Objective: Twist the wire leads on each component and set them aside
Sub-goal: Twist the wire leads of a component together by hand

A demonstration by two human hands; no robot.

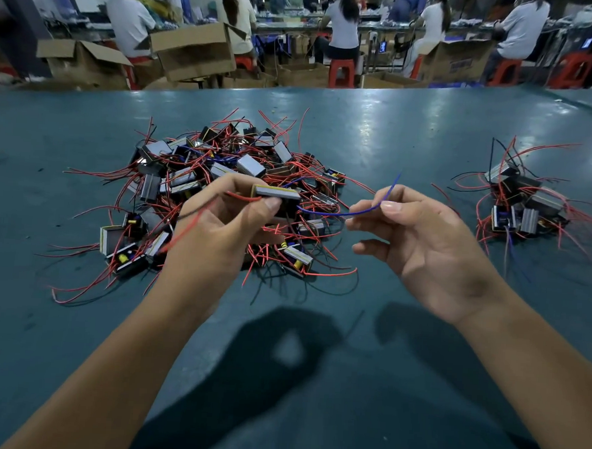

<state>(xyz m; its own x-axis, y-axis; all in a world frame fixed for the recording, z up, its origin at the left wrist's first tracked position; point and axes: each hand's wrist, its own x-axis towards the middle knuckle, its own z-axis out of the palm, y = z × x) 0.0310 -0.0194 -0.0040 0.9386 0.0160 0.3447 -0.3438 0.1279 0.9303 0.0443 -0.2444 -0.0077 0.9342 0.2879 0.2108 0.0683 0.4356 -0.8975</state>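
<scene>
On a teal workbench in a busy workshop, we grip one component in our left hand and pinch its blue lead with our right hand, a large untwisted pile beyond our left hand and a small finished pile beyond our right.

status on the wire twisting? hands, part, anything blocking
Left hand grips one component; right hand pinches its blue wire. Big pile behind, small pile at right. Nothing blocking.
</scene>
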